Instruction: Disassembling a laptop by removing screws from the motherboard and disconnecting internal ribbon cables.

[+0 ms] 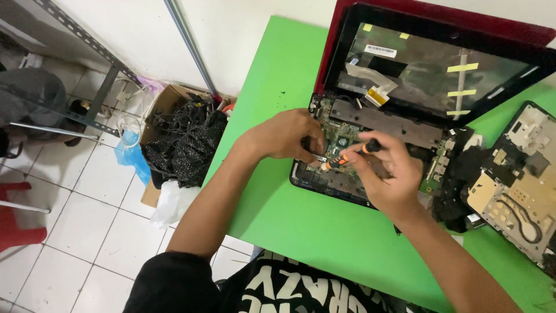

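A dismantled red laptop [405, 124] lies open on the green table [278, 75], its circuit board exposed. My right hand [388, 174] grips an orange-and-black screwdriver [350, 156], whose tip points down-left onto the board. My left hand [286, 136] rests on the board's left side, fingers pinched at a small part beside the screwdriver tip; what it pinches is too small to tell. The bare screen panel [440, 69] stands tilted back with strips of yellow tape on it.
A removed laptop cover [518, 185] with cables and metal shields lies on the table at right. On the white tiled floor at left stand a cardboard box of black cables [182, 139], plastic bags [133, 156], a metal shelf frame [98, 69] and a red stool [17, 226].
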